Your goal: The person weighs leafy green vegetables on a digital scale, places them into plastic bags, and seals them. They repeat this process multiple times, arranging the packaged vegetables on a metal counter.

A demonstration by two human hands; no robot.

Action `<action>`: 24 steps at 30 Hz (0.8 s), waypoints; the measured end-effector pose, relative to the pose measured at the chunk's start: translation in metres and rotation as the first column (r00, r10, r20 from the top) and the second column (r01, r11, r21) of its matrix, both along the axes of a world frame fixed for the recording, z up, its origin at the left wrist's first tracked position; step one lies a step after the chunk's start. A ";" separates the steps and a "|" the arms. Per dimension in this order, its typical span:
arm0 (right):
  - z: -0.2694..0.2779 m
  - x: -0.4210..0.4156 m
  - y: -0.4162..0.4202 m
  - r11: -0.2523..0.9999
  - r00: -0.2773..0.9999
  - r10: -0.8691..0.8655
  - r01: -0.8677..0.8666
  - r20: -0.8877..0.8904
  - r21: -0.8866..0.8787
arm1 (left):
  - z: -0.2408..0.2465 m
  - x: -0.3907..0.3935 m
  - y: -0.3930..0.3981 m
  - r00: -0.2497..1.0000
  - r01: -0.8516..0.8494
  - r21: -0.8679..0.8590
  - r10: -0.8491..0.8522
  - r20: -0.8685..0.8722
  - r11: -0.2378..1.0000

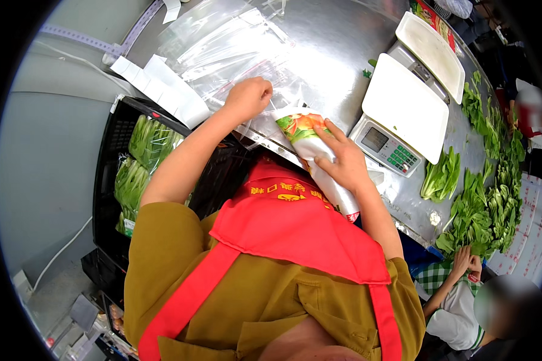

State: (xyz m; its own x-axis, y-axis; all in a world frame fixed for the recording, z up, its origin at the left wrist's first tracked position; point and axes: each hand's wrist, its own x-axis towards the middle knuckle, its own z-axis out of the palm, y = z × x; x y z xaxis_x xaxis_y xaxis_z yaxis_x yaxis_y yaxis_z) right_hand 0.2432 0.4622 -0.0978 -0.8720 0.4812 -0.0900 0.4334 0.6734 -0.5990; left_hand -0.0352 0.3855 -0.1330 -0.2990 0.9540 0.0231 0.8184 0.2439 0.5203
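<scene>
My left hand (249,100) is over the near edge of a steel table, its fingers curled beside clear plastic bags (235,49); whether it pinches anything cannot be told. My right hand (343,155) grips a long white-and-silver printed plastic package (300,128) with a vegetable picture on it. The package slants over the table edge against my red apron (298,234). Right of this hand stands a digital scale (390,146) with a white tray (405,106). A strip of white labels (162,90) lies left of my left hand.
A black crate (100,198) with bagged leafy greens (151,140) is at my left. A second scale tray (431,49) stands beyond the first. Loose greens (474,203) cover the table's right side. At the lower right, a co-worker's hands (467,264) are at the greens.
</scene>
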 end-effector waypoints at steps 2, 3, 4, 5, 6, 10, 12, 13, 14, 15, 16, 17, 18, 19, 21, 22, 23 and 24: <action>0.004 -0.001 0.002 1.000 0.998 0.017 -0.018 -0.065 -0.008 | 0.008 0.000 -0.001 0.999 0.053 -0.012 -0.053 0.003 0.999; 0.005 -0.002 0.002 1.000 0.998 -0.015 0.013 -0.060 -0.028 | 0.013 0.002 0.001 0.997 0.074 -0.023 -0.075 -0.004 0.997; 0.007 -0.004 0.002 0.998 0.997 -0.047 0.045 -0.055 -0.048 | 0.016 0.005 0.002 0.995 0.097 -0.034 -0.097 -0.011 0.995; 0.008 -0.005 0.002 0.995 0.996 -0.081 0.077 -0.049 -0.067 | 0.018 0.008 0.003 0.996 0.092 0.001 -0.092 0.008 0.996; 0.006 -0.005 0.003 0.996 0.995 -0.084 0.084 -0.054 -0.015 | 0.020 0.010 0.005 0.996 0.087 0.037 -0.088 0.025 0.996; 0.014 -0.004 -0.003 0.993 0.994 -0.032 0.043 -0.108 0.108 | 0.028 0.029 0.020 0.987 0.160 0.109 -0.159 -0.020 0.981; 0.016 -0.006 -0.005 0.990 0.987 -0.013 0.035 -0.161 0.136 | 0.034 0.036 0.028 0.987 0.155 0.117 -0.150 -0.051 0.981; 0.013 -0.006 -0.004 0.986 0.992 -0.055 0.072 -0.114 0.148 | 0.038 0.040 0.031 0.987 0.155 0.121 -0.148 -0.066 0.980; 0.011 -0.005 -0.003 0.981 0.993 -0.099 0.109 -0.067 0.161 | 0.043 0.041 0.032 0.987 0.150 0.086 -0.143 -0.078 0.985; 0.008 -0.006 -0.001 0.975 0.990 -0.139 0.141 -0.023 0.174 | 0.046 0.040 0.031 0.991 0.126 0.117 -0.119 -0.061 0.985; 0.007 -0.004 -0.001 0.970 0.983 -0.170 0.179 -0.068 0.164 | 0.049 0.039 0.029 0.994 0.101 0.148 -0.095 -0.044 0.984; 0.008 -0.004 -0.001 0.966 0.979 -0.166 0.185 -0.115 0.183 | 0.052 0.038 0.028 0.997 0.075 0.178 -0.071 -0.026 0.981; 0.009 -0.004 -0.002 0.961 0.974 -0.162 0.193 -0.160 0.200 | 0.051 0.040 0.028 0.997 0.069 0.191 -0.071 0.003 0.979; 0.010 -0.005 -0.003 0.956 0.966 -0.156 0.200 -0.204 0.216 | 0.052 0.045 0.028 0.997 0.059 0.234 -0.068 0.031 0.970; 0.009 -0.009 -0.002 0.960 0.971 -0.177 0.207 -0.164 0.187 | 0.054 0.060 0.032 0.994 0.032 0.320 -0.064 0.089 0.947; 0.008 -0.012 -0.001 0.955 0.969 -0.211 0.232 -0.128 0.185 | 0.050 0.063 0.037 0.996 0.024 0.341 -0.054 0.076 0.940; 0.007 -0.014 0.000 0.949 0.966 -0.243 0.256 -0.093 0.185 | 0.045 0.066 0.040 0.998 0.046 0.331 -0.060 0.030 0.942; 0.007 -0.015 0.000 0.939 0.959 -0.254 0.275 -0.124 0.207 | 0.043 0.069 0.045 0.998 0.062 0.324 -0.061 -0.014 0.944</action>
